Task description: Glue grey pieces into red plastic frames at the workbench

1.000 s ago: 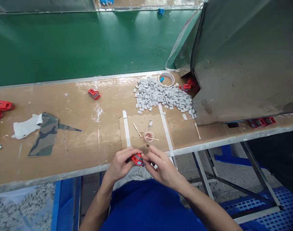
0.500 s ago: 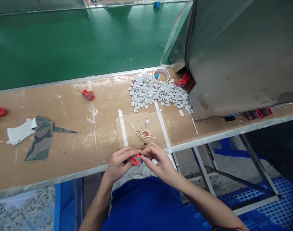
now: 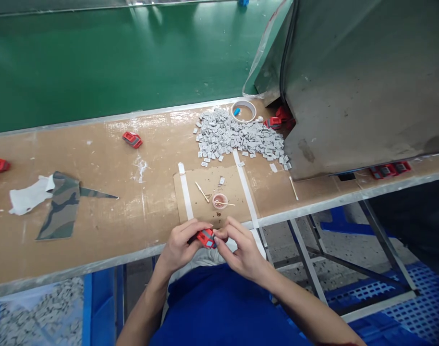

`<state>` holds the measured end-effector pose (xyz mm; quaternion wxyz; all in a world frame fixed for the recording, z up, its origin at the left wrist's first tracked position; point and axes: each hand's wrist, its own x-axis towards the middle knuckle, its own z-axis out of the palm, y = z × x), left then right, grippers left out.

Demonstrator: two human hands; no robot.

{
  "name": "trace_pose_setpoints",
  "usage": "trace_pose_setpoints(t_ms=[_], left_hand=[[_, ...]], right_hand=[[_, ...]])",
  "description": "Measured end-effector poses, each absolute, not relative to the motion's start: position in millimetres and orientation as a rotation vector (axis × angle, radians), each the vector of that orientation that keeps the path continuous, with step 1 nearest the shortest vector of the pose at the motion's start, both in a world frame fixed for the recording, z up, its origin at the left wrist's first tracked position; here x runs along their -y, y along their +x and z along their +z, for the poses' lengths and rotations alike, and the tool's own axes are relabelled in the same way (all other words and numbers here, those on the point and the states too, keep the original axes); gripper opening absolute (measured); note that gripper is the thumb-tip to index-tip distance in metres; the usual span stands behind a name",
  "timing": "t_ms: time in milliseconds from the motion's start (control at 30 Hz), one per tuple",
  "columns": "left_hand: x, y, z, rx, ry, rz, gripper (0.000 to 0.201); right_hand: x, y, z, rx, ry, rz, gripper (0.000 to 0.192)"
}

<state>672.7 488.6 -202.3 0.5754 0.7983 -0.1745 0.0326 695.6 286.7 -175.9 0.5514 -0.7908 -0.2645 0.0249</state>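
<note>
Close to my body, just off the table's front edge, my left hand [image 3: 183, 245] is closed around a red toy car [image 3: 206, 238] with grey and pale blue patches. My right hand [image 3: 241, 247] meets the car's right end with thumb and forefinger pinched together. Whatever lies between those fingertips is hidden. Beyond the hands, a small round cup [image 3: 220, 201] of reddish-brown liquid has a cotton swab [image 3: 226, 204] resting in it. Another swab [image 3: 201, 191] lies to its left, and a single grey tile [image 3: 222, 180] sits just behind the cup.
A heap of small grey tiles [image 3: 237, 137] spreads behind the work mat [image 3: 237, 192], with a tape roll [image 3: 243, 111] at its back. More red cars [image 3: 132, 140] stand along the table. A metal housing [image 3: 363, 96] blocks the right side; camouflage cloth [image 3: 63, 206] lies left.
Both hands stay at the car, which has turned slightly and shows more of its end. The right fingertips have shifted a little along it. The view has moved slightly.
</note>
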Motion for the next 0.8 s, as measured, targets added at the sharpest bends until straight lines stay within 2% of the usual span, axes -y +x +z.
trace_pose_setpoints(t_ms=[233, 433, 667, 800], left_hand=[[-490.8, 674.3, -203.2, 0.466, 1.883, 0.098, 0.019], [-489.6, 675.0, -205.4, 0.542, 1.887, 0.155, 0.020], [-489.0, 673.1, -204.3, 0.500, 1.946, 0.109, 0.025], [-489.6, 674.5, -204.5, 0.580, 1.926, 0.101, 0.019]], right_hand=[[-289.2, 701.1, -177.6, 0.624, -1.791, 0.149, 0.021], [-278.2, 704.7, -175.8, 0.339, -1.621, 0.546, 0.011], [-279.0, 703.0, -178.2, 0.107, -1.404, 0.816, 0.047], [-278.1, 703.4, -177.4, 0.085, -1.337, 0.923, 0.049]])
